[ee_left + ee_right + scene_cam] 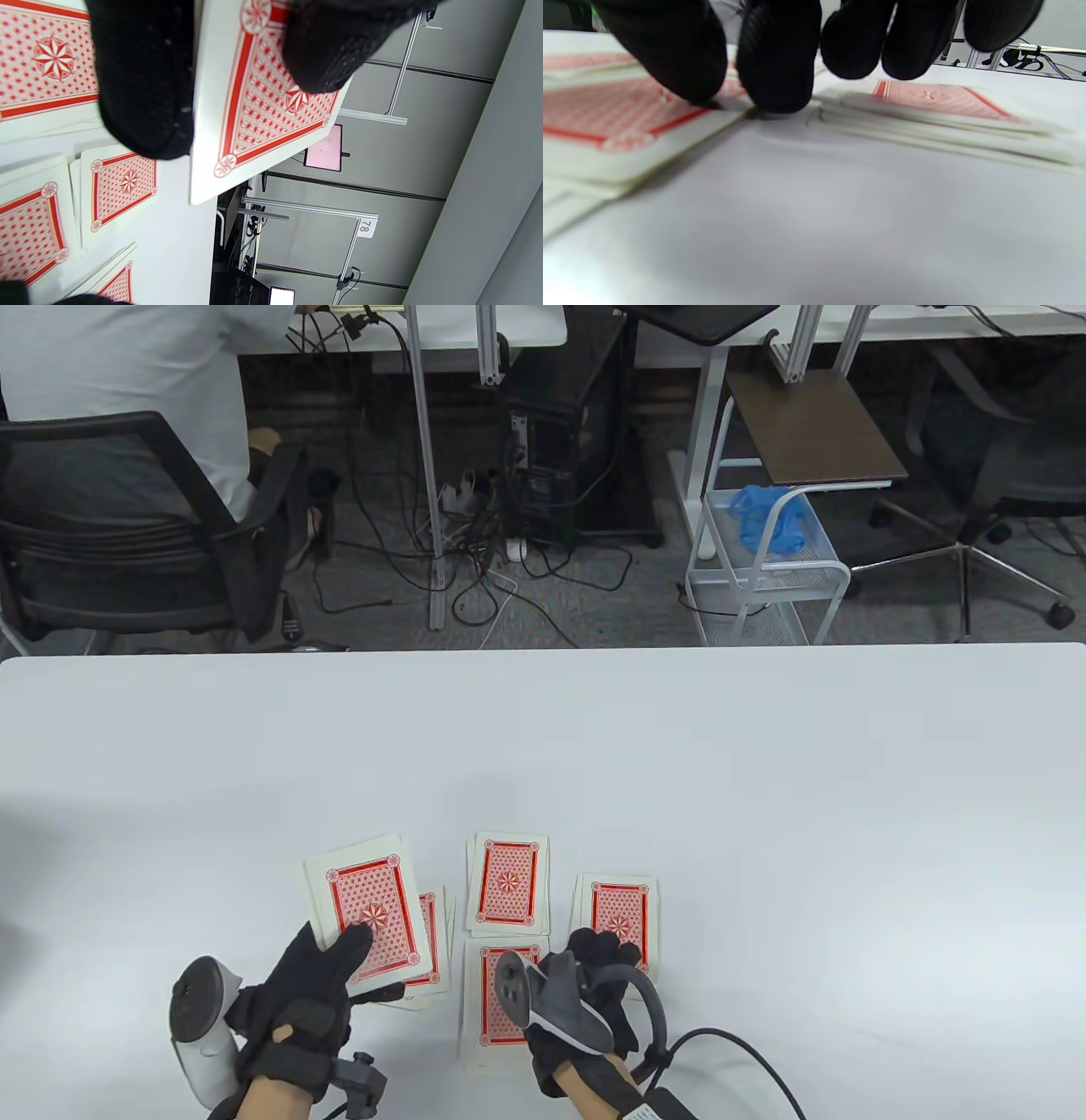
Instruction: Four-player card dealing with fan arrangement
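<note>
My left hand [339, 954] grips the red-backed deck [366, 909] just above the table, thumb [331, 42] lying on its top card [271, 97]. Four face-down piles lie near the front edge: a left pile [431, 954] partly under the deck, a far-middle pile [507, 885], a right pile [622, 912] and a near-middle pile [496, 1001]. My right hand [598, 946] sits between the near-middle and right piles. In the right wrist view its thumb [670, 59] and forefinger [778, 63] pinch the corner of the near-middle pile's top card [628, 114]; the other fingers curl above the right pile [937, 101].
The white table [764, 780] stretches wide beyond the cards. Past its far edge are an office chair with a seated person [110, 432], floor cables and a white wire cart [764, 577]. A cable [747, 1052] trails from my right wrist over the table.
</note>
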`<action>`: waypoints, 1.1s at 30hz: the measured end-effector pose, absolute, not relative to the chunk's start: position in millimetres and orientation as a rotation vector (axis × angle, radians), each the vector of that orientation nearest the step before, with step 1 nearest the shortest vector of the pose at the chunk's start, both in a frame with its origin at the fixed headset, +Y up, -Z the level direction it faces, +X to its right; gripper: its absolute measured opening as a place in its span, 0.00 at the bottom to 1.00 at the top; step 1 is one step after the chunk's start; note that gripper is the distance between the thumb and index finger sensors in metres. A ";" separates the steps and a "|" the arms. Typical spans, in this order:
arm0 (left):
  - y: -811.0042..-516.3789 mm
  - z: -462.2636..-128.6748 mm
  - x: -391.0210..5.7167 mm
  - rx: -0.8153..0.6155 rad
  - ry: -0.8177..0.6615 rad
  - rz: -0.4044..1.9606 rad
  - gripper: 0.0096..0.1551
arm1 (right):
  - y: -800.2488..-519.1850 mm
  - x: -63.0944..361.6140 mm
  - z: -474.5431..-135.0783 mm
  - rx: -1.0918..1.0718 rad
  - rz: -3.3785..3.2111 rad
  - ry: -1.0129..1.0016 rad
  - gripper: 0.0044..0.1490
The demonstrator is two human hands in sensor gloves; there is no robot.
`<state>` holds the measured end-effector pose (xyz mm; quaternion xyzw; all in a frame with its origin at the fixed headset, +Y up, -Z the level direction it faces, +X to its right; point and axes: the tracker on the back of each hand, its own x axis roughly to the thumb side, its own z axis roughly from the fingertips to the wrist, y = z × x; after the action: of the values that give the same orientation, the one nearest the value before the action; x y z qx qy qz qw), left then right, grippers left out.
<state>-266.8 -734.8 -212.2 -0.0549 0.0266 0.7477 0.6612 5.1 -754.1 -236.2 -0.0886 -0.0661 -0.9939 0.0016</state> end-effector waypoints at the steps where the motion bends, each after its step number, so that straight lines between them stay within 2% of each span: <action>1: -735.8 -212.2 -264.6 -0.136 0.058 1.688 0.28 | -750.1 6.3 -235.4 -0.316 -3.177 -0.156 0.28; 3: -738.2 -212.1 -255.4 -0.182 0.039 1.681 0.28 | -731.0 12.4 -231.1 -0.432 -3.490 0.135 0.29; 4: -738.5 -212.1 -252.4 -0.195 0.027 1.680 0.28 | -725.6 13.9 -229.2 -0.456 -3.592 0.207 0.31; 5: -738.9 -211.8 -246.3 -0.220 0.006 1.679 0.28 | -718.3 15.2 -227.1 -0.578 -3.733 0.263 0.34; 8: -739.1 -209.5 -230.8 -0.263 -0.031 1.682 0.28 | -704.5 14.8 -218.3 -0.626 -3.932 0.399 0.42; 11: -740.2 -207.1 -219.8 -0.305 -0.057 1.705 0.28 | -697.6 10.0 -213.7 -0.674 -3.817 0.455 0.47; 14: -740.7 -206.8 -217.8 -0.301 -0.069 1.717 0.28 | -693.5 7.9 -214.7 -0.701 -3.679 0.642 0.40; 22: -749.0 -214.6 -225.5 -0.366 -0.128 1.806 0.29 | -695.5 14.2 -224.3 -0.730 -3.871 0.563 0.26; 25: -750.9 -215.6 -230.0 -0.400 -0.129 1.871 0.29 | -705.0 20.3 -230.9 -0.812 -4.164 0.443 0.27; 28: -741.1 -214.6 -246.6 -0.277 -0.050 1.849 0.28 | -713.4 26.9 -232.3 -0.512 -4.333 0.567 0.27; 30: -730.5 -212.8 -267.1 -0.143 0.019 1.771 0.28 | -714.9 27.8 -237.2 -0.464 -4.275 0.578 0.27; 32: -721.2 -209.3 -289.1 -0.026 0.074 1.703 0.28 | -718.7 21.5 -245.7 -0.392 -4.230 0.328 0.26; 33: -718.7 -208.0 -296.1 0.005 0.087 1.690 0.28 | -720.6 17.1 -248.8 -0.337 -4.216 0.264 0.24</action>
<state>-296.1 -718.7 -208.0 0.0022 0.0386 0.7478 0.6628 17.1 -720.6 -248.8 -0.0678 0.0531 -0.8491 -0.5212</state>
